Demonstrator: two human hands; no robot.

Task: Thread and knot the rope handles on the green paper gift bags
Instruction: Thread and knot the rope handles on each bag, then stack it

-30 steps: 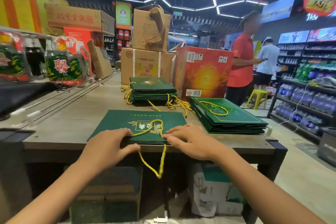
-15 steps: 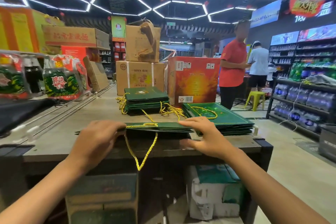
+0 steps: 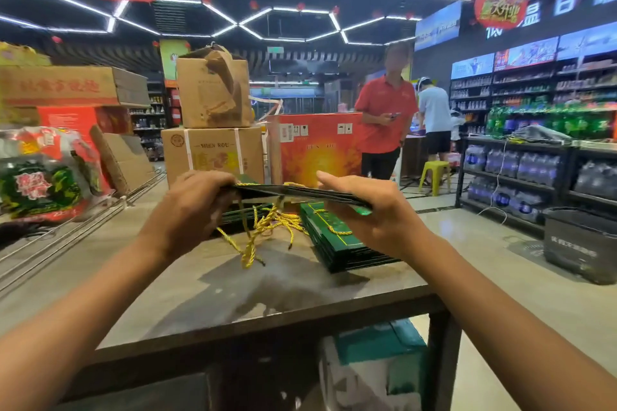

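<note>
- Now: flat green gift bag held edge-on in the air above the table, clear of its top.
- Left hand grips the bag's left end, fingers curled over the edge.
- Right hand clamps the right end, thumb on top.
- Yellow rope handle hangs from the bag, its loop just above the tabletop.
- Stack of green bags lies below the right hand, close to the table's right edge.
- Near part of the tabletop shows bare surface up to its front edge.
</note>
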